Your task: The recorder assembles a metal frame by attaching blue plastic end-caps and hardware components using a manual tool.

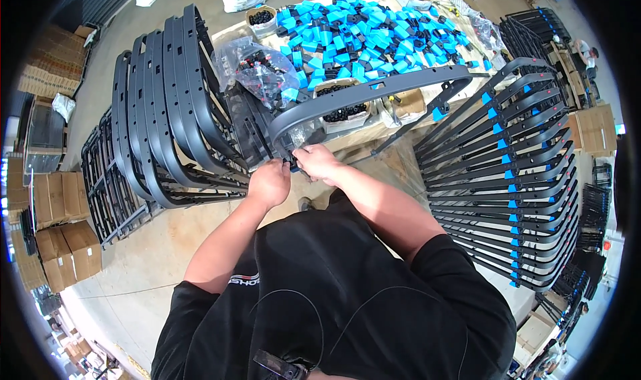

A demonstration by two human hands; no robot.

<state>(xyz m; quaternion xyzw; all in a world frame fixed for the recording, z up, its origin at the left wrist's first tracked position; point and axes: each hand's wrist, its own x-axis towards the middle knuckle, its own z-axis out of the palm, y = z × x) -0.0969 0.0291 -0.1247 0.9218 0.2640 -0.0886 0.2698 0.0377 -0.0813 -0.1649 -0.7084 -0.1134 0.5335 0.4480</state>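
Stack of bare dark curved bars stands on edge at far left, beside the table. Left hand is fisted at the near end of a curved grey bar; what the fist encloses cannot be told. Right hand, fingers pinched, grips that same end. The bar's long axis arcs up and rightward over the table's blue clips. At right lies a stack of clipped bars.
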